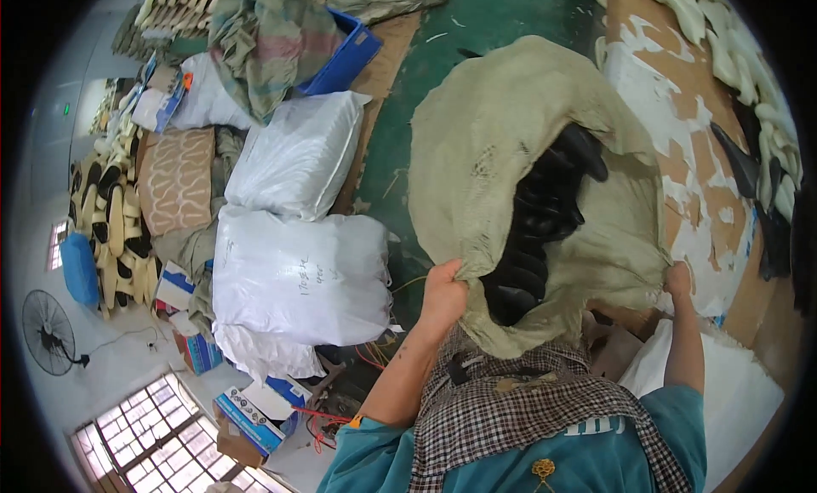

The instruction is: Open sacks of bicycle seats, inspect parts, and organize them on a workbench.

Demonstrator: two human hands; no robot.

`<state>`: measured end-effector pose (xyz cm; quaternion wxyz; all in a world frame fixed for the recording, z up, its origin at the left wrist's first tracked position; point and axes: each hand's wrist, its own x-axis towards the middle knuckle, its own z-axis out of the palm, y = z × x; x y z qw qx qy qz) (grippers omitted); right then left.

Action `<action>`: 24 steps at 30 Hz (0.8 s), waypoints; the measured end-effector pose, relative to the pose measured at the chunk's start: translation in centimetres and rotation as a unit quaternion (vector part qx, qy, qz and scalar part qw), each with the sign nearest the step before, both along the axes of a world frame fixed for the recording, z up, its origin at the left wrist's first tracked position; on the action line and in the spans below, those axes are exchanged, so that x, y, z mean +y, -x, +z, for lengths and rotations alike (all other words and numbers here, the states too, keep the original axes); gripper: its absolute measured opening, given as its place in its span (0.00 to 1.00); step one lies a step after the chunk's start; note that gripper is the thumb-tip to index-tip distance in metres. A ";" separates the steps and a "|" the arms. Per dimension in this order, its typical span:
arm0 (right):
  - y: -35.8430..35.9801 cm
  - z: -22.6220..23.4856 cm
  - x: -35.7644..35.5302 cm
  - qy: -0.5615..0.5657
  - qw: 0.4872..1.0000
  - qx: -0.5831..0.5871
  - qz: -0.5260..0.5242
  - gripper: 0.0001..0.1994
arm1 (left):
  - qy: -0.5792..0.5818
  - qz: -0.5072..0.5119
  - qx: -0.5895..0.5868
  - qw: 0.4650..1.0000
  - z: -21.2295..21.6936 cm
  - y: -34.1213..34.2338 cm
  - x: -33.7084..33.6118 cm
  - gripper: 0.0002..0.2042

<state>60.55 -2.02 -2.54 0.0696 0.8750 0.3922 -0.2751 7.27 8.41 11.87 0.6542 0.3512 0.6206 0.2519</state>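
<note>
Grasping a khaki sack (477,135) by its rim, both hands (445,295) (678,280) clench the cloth.

One open sack (464,144), one blue crate (351,54) and one fan (48,329) show.

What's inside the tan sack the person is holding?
Shiny black curved pieces show through the opening of the tan sack, packed close together. Anything deeper is covered by the sack and those pieces, so I can't tell.
</note>
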 end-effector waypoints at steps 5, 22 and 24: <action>1.7 0.9 2.9 0.120 0.979 0.000 0.167 0.09 | 0.041 0.014 0.026 0.999 -2.5 3.0 -1.0 0.20; 10.4 3.3 9.0 0.041 0.994 0.088 0.050 0.10 | 0.055 0.372 -0.037 0.926 -4.2 14.8 3.0 0.18; 11.3 3.1 9.4 0.032 0.989 0.078 0.122 0.10 | 0.042 0.374 -0.010 0.926 -5.2 15.3 2.5 0.19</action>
